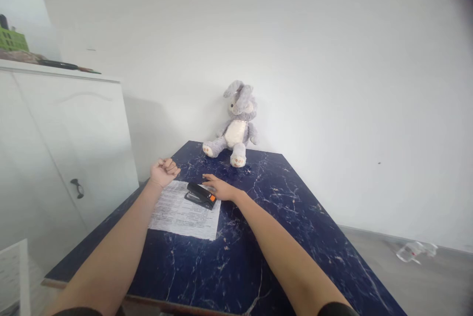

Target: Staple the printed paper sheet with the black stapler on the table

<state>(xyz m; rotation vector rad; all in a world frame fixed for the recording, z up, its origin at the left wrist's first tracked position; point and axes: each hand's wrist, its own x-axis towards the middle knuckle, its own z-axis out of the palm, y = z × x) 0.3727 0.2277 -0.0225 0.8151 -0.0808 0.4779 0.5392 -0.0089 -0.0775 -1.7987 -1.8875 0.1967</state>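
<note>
The black stapler (201,195) lies on paper (185,222), just below the frame's middle. It looks hard, a bit heavy; hold its middle. Your right hand (221,189) has its grip spread; your left hand (164,173) is curled up.

Paper (183,220) print unreadable, green basket (13,40) cropped

A plain room, most likely in a home, holds a gray plush rabbit (235,132) seated at the far end of a dark blue, marble-patterned counter (295,207), before a bare white wall (332,59). At left stands a white cabinet (103,123) with a dark curved handle (77,189), topped by a green basket (14,41). A stapler (201,196) on a printed sheet (181,222) adds a desk-like touch; a small office cannot be ruled out.
</note>
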